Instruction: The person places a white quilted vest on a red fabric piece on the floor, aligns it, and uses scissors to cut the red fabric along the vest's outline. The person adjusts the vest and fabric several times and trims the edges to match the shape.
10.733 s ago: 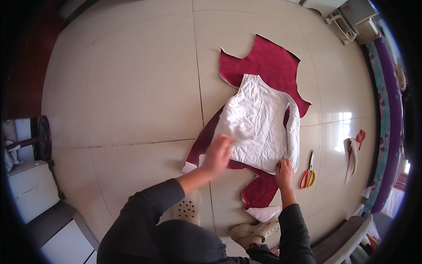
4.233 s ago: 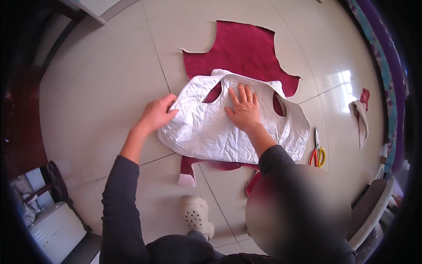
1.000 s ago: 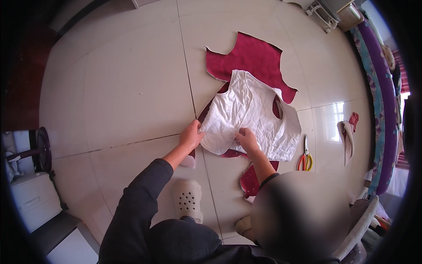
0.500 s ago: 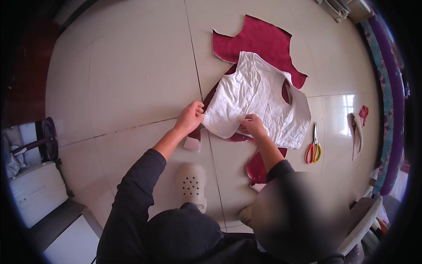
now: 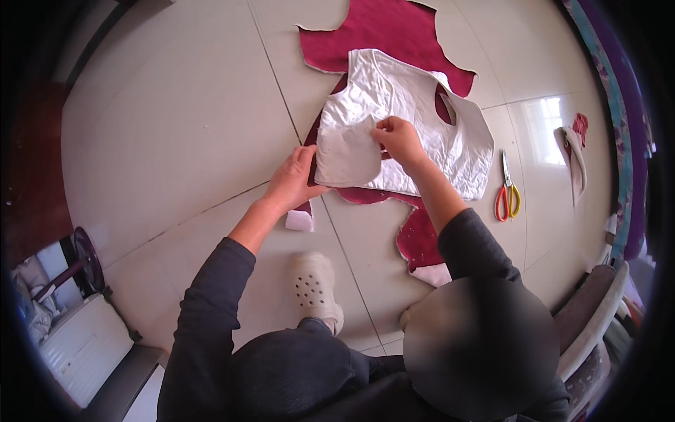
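Vest [image 5: 429,126] at 12 o'clock, spread over red cloth [image 5: 390,39]. Prob. light, soft, creases easily; best held at hem, approx. 7 & 5 o'clock. R hand [image 5: 403,142]: fingertips pinched on panel edge. L hand [image 5: 290,177]: at vest's 8 o'clock, part-curled; can't confirm hold.

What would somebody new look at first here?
Probably the bright white vest, lying partly over dark red cloth on the floor. The left hand is at its left edge; the right hand pinches its fabric. Further right lie red-and-yellow-handled scissors.
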Motion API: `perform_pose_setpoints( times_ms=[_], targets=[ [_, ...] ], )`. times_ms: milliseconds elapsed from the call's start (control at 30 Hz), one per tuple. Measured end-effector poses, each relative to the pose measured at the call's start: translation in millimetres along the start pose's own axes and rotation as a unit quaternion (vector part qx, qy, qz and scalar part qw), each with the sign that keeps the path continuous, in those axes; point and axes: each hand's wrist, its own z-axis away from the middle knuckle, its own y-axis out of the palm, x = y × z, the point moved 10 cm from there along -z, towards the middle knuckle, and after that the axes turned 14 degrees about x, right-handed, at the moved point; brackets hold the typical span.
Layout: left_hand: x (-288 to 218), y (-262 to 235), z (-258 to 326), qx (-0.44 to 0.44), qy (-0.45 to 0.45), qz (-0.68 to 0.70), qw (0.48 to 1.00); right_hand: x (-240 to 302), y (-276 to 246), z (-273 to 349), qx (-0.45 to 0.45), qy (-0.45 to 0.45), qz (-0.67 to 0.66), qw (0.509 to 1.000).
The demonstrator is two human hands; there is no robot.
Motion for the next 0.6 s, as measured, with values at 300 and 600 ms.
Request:
perform_pose_setpoints(
  times_ms=[300,600],
  targets=[
    [-3.9,-31.8,-2.1,-0.204,-0.011,0.16,0.966,67.4,49.6,24.5,0.232,-0.098,-0.161,0.954],
    [106.2,14.3,18.9,-0.249,-0.126,0.543,0.792,-68.4,-173.7,108.9,-0.133,0.0,-0.052,0.99]
  ],
)
